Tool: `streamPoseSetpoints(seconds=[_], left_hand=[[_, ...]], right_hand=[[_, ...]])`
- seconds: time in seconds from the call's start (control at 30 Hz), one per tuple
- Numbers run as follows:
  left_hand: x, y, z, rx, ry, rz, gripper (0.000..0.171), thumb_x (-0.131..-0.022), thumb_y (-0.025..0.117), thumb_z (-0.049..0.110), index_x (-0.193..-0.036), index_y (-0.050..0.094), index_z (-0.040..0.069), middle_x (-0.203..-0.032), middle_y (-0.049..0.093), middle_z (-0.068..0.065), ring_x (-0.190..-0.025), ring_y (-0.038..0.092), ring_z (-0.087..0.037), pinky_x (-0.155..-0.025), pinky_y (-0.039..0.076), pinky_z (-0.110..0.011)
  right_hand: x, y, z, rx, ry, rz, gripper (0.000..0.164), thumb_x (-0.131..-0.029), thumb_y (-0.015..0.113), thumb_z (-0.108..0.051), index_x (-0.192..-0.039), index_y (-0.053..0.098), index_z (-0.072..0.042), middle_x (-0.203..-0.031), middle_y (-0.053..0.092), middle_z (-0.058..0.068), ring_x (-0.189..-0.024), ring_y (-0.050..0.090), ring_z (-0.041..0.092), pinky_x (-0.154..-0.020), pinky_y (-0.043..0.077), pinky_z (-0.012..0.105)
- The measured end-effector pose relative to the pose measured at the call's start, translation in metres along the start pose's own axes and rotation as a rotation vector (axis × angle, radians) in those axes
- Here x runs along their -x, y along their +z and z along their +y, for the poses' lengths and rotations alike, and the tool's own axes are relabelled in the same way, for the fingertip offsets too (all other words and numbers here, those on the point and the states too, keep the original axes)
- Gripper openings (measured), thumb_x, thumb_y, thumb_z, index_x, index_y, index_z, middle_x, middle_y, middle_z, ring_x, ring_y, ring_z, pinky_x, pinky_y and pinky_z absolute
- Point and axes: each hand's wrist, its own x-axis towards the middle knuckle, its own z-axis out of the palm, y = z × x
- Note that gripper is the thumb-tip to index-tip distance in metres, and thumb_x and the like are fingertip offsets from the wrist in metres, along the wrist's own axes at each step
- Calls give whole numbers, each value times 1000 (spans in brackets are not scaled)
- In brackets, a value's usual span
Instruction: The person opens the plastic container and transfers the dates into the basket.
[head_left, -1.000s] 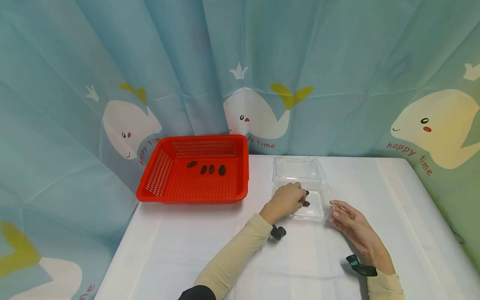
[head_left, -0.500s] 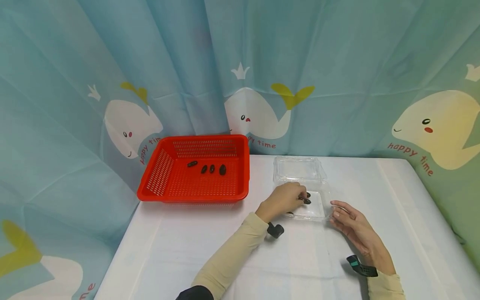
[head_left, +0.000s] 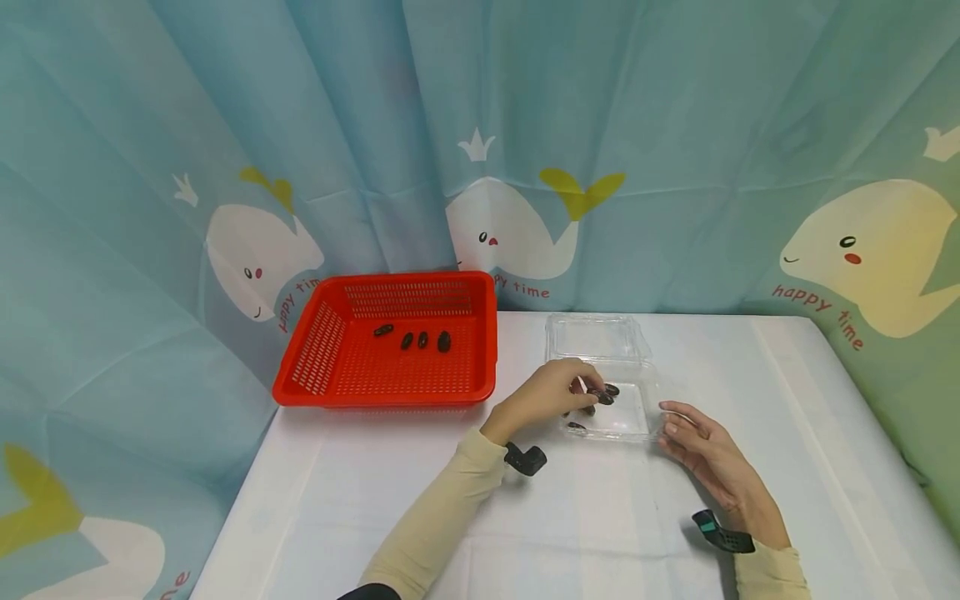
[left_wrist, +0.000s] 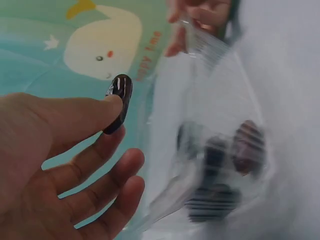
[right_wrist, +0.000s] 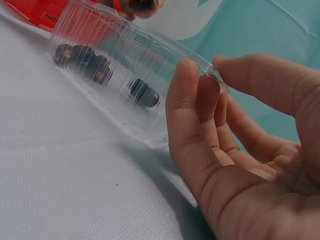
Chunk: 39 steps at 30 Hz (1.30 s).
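My left hand (head_left: 547,392) pinches a dark, glossy date (left_wrist: 120,102) between thumb and forefinger, above the clear plastic box (head_left: 615,435); its other fingers are loosely bent. Several more dates (right_wrist: 145,92) lie inside the box, mostly toward its left side. At the box's right side, my right hand (head_left: 708,454) pinches the rim between thumb and fingers, as the right wrist view shows. The left wrist view is blurred around the box and the dates (left_wrist: 248,147) in it.
A red plastic basket (head_left: 412,379) stands left of the box, with several dates (head_left: 444,342) spread on its floor. The box's lid (head_left: 596,337) lies folded back behind it. A whale-printed curtain (head_left: 675,250) hangs at the table's rear edge.
My left hand was down in the box among the dates; it has drawn up and left with one date in its fingertips, uncovering others. My right hand stays at the rim.
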Motion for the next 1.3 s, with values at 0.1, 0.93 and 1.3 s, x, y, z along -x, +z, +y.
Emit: streamPoseSetpoints(seconds=[0.1,0.93,1.3], left_hand=[[7,-10,2,54,3,10,17,-98,73,15,-115,75,16,-104,72,4,-91,61,-3,-77,49,-13],[63,-99,-13,293,-122,151,18,-99,70,20,-116,74,17,-109,74,0,-102,67,-19,-89,57,-33],[79,-136,-25,497,-214,215,28,-100,69,16,-127,70,9,-127,69,-13,-114,67,-36,-99,60,-43]], right_hand=[[0,0,0,-4,-7,-7,34,-106,52,0,-135,56,-18,-110,67,-8,-100,68,4,-92,60,23],[0,-1,0,24,-1,6,34,-107,53,-2,-133,58,-22,-110,66,-9,-100,68,4,-92,60,23],[-1,-2,2,3,3,-3,35,-106,53,-1,-133,58,-23,-111,66,-9,-101,68,4,-93,60,23]])
